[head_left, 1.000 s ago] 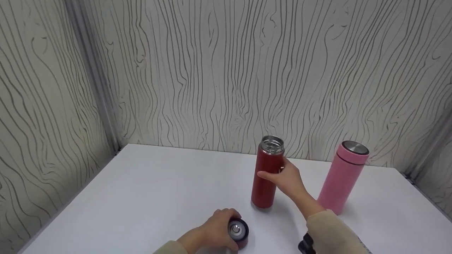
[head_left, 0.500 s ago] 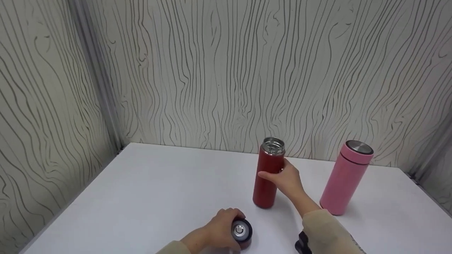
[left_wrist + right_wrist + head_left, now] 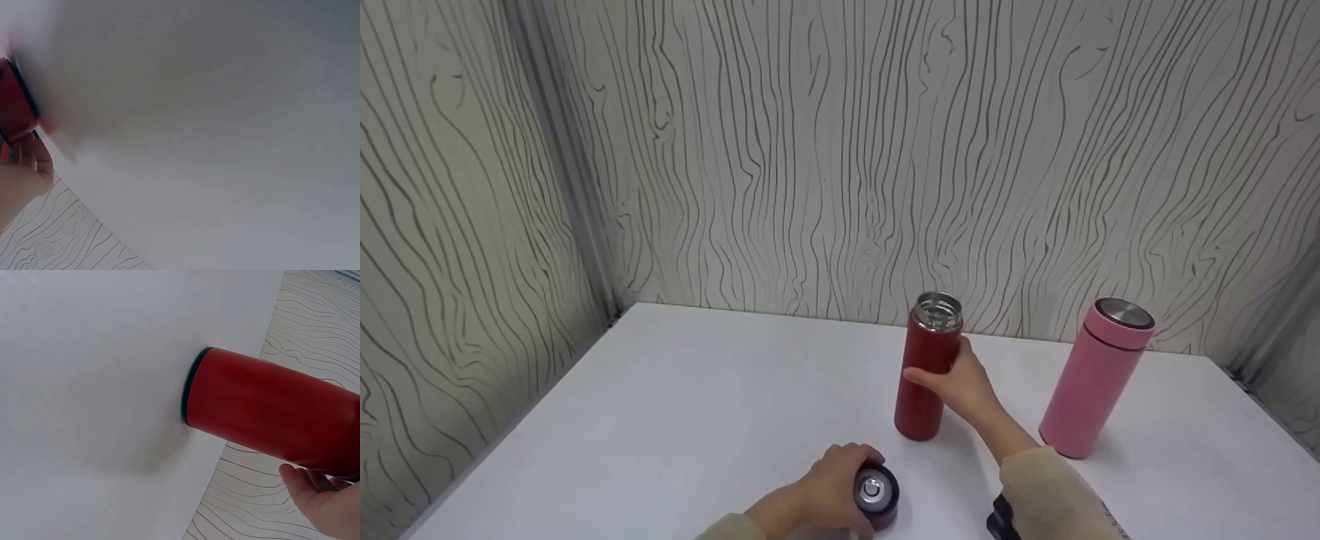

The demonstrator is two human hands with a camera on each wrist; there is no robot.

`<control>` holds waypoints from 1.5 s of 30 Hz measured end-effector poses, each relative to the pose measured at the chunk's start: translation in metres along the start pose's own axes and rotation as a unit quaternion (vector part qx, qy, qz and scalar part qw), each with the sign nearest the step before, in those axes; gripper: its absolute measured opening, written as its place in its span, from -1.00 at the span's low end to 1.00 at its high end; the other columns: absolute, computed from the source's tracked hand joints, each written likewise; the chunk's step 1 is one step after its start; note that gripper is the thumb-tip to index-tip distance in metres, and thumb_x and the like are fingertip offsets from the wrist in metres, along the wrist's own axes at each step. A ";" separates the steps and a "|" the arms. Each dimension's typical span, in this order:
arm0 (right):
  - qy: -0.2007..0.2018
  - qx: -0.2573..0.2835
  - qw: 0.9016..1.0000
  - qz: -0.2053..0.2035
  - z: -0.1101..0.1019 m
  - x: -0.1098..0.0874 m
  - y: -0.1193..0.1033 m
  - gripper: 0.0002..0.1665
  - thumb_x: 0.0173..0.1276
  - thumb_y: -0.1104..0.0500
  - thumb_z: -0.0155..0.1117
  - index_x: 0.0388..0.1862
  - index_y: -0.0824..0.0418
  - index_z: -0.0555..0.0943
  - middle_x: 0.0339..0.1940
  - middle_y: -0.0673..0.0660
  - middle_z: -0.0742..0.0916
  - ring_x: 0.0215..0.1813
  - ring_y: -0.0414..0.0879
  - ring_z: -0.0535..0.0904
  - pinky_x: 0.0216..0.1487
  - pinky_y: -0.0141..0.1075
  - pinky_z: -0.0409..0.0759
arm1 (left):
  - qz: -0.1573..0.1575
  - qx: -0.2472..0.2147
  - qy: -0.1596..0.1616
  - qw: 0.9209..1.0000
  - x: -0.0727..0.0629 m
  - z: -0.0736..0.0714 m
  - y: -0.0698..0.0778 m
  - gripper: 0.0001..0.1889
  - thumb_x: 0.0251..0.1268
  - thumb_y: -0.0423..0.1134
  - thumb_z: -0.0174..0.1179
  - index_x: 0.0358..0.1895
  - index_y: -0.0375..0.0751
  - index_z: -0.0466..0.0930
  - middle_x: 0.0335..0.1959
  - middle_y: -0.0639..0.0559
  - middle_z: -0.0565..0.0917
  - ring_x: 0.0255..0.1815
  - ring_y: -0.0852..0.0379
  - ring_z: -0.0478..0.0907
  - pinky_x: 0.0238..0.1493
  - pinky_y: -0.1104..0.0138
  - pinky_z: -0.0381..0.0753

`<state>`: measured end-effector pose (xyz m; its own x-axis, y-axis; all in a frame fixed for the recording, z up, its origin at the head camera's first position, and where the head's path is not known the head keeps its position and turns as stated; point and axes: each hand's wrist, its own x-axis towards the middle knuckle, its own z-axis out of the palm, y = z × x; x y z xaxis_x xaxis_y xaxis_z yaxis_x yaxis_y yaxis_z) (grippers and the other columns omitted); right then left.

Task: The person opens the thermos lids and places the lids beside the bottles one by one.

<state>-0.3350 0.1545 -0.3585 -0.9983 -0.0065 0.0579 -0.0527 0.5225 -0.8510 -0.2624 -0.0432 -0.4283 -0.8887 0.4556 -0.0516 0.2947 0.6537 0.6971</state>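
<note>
In the head view a red thermos bottle [image 3: 919, 405] stands upright without its lid, its metal threaded mouth showing. My right hand [image 3: 966, 381] grips it from the right, thumb across the near side and the other fingers mostly hidden behind. The bottle's dark-rimmed base meets the white table in the right wrist view, the red body [image 3: 270, 410] reaching to the frame's edge. Nearer and to the left, my left hand [image 3: 834, 491] holds a short red lid [image 3: 877, 496] with a dark rim and silver centre, low at the tabletop. Its red side [image 3: 14, 109] shows in the left wrist view.
A pink thermos [image 3: 1091, 390] with a silver-topped lid stands to the right of the red one, beyond my right forearm. Wood-grain patterned panels [image 3: 810, 165] rise behind the white table [image 3: 697, 390] and along its left side.
The camera view has shifted slightly. The red bottle and my right hand have moved a little left relative to the pink thermos. Both hands keep their hold.
</note>
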 end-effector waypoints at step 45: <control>0.167 -0.063 0.981 0.074 -0.119 -0.072 0.053 0.26 0.14 -0.17 0.33 0.43 0.43 -0.22 0.38 0.51 0.07 0.40 0.37 -0.02 0.32 0.25 0.16 | -0.004 -0.089 0.077 0.993 0.011 -0.013 0.036 -0.38 0.03 0.00 0.30 0.19 -0.08 0.34 0.19 -0.05 0.43 0.26 -0.11 0.32 0.18 -0.17 0.35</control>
<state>-0.2634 0.2842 -0.3454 -0.9301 0.3457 0.1240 0.1168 0.5985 -0.7926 -0.2666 -0.0225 -0.3947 -0.9378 0.3445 0.0435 0.2334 0.5325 0.8136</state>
